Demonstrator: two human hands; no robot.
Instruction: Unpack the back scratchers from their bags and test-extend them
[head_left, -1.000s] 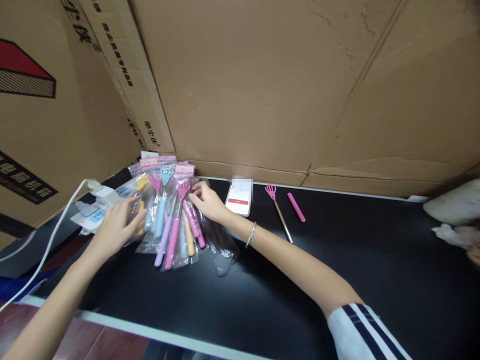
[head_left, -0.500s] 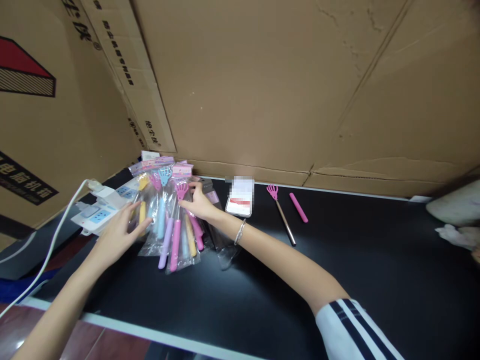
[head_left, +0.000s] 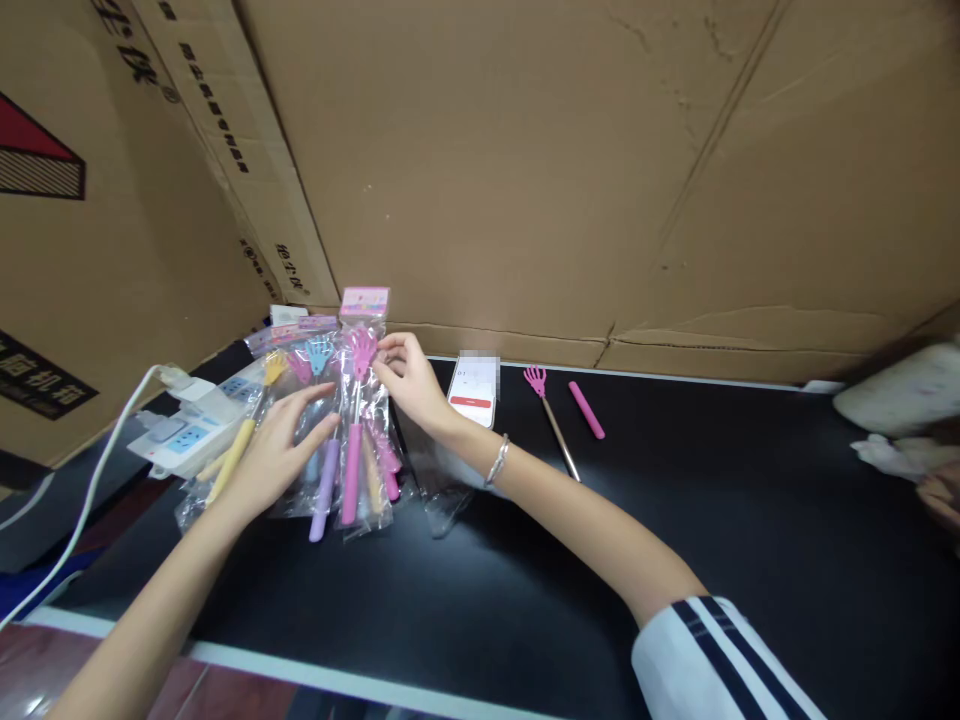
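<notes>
A heap of clear packets with pastel claw-shaped back scratchers (head_left: pixel 315 440) lies at the left of the black table (head_left: pixel 675 520). My right hand (head_left: pixel 409 380) pinches the top of one packet holding a pink scratcher (head_left: pixel 356 420) and holds it upright above the heap. My left hand (head_left: pixel 277 455) rests on the heap with fingers spread, pressing the packets down. A silver bracelet sits on my right wrist.
A phone (head_left: pixel 474 390) lies right of the heap, then a loose pink scratcher (head_left: pixel 551 410) and a pink sleeve (head_left: pixel 585 408). A white power strip (head_left: pixel 180 425) with its cable is at the left. Cardboard walls stand behind. Pale cloth (head_left: pixel 900 400) lies at far right.
My right hand has pulled one pink scratcher packet up out of the heap, so it stands upright. My left hand slid right over the packets, and a yellow one has shifted left.
</notes>
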